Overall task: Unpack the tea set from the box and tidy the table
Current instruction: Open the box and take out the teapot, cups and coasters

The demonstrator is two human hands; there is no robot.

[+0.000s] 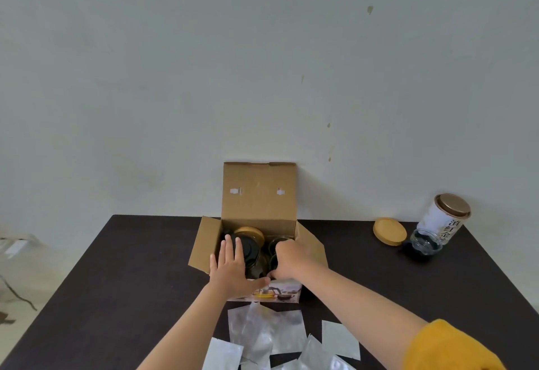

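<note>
— Where the table's near edge runs out of view, what lies closest?

— Silvery foil pouches (264, 333), several of them, flat and overlapping on the dark table (116, 282). No print can be read on them. A yellow sleeve (449, 346) covers the right upper arm at the bottom corner.

— And just past the pouches?

— The cardboard box (256, 194), open, its lid flap standing upright against the wall (262, 63). The front face carries a printed picture of a tea set, mostly hidden by the hands; any words on it are too small to make out.

— What are the hands doing?

— The left hand (232, 267) lies flat with fingers straight and spread, palm down over the near-left part of the box, fingertips on a dark lid inside. The right hand (287, 261) reaches into the right side of the box, fingers curled down around something dark; what exactly it holds is hidden by the hand itself.

— So the tea set is where?

— Inside the box: dark glassware (250, 248) and a round wooden lid (249, 233) toward the back.

— Farther off?

— At the far right, a second wooden lid (389, 231) lies flat on the table, just beside a small clear glass jar (425, 242) with dark contents. Behind the jar stands a white tin (444, 218) with a bronze cap, printed with large dark Chinese characters running down its side; I cannot read them surely.
</note>
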